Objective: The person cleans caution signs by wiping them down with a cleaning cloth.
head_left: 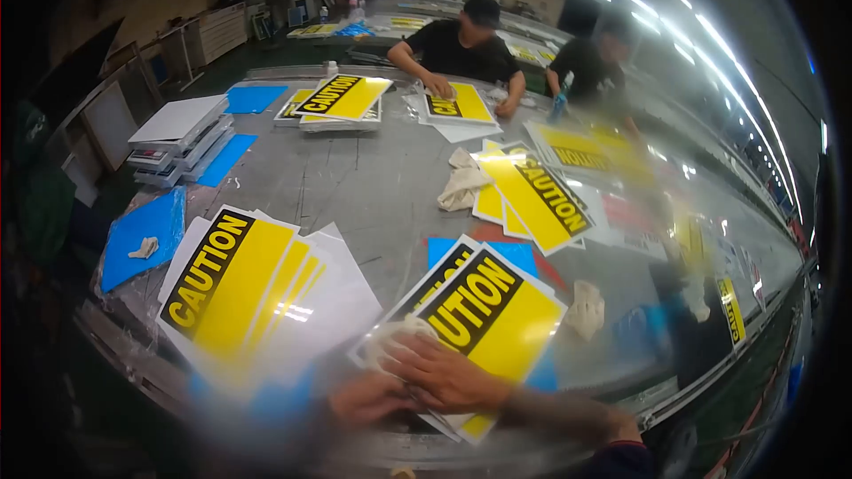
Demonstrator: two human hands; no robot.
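Note:
My right hand presses a crumpled white cloth onto the lettered side of a yellow and black CAUTION sign. Its fingers are closed over the cloth. Just below it, my left hand is at the lower left edge of this sign, fingers curled in and apparently gripping the edge; the fingertips are partly hidden. More CAUTION signs lie under the one being touched, over a blue sheet. To the left, a fanned pile of CAUTION signs rests on white sheets.
Across the grey table, a person holds a cloth on another CAUTION sign; a second person stands farther right. Stacked white panels stand at left. Fanned signs and loose cloths lie at right.

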